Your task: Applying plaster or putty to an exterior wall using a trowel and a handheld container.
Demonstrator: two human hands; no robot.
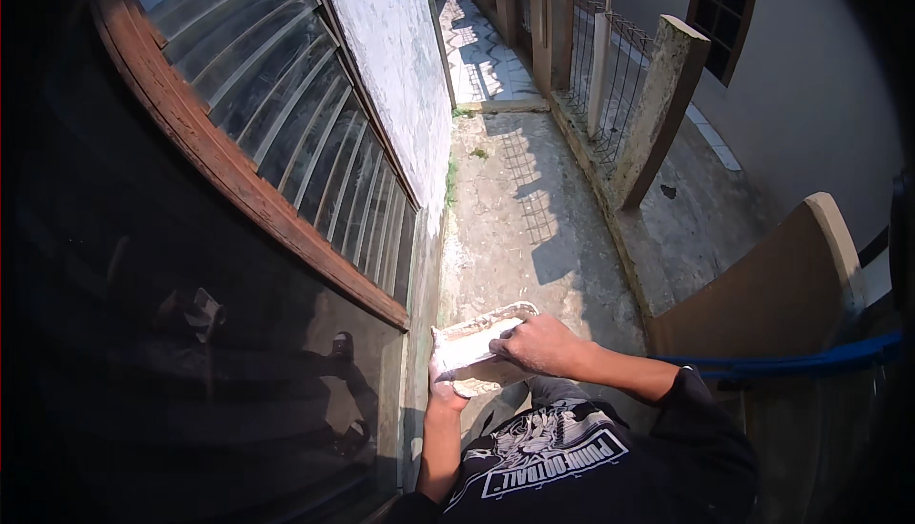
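My left hand (446, 386) grips the lower left end of a white-smeared, shallow tray (472, 343) held out in front of my body, low in the middle of the view. My right hand (534, 343) is closed over the tray's right part, fingertips down in the white material; what it holds there is hidden. Both forearms come up from dark sleeves, and my dark printed shirt (534, 438) shows below the tray.
At left are a wooden-framed louvred window (286, 123), a dark reflective pane (238, 352) and a whitewashed wall (381, 47). A concrete path (505, 190) runs ahead beside posts (658, 104) and railings. At right stand a brown partition (762, 295) and a blue edge (810, 362).
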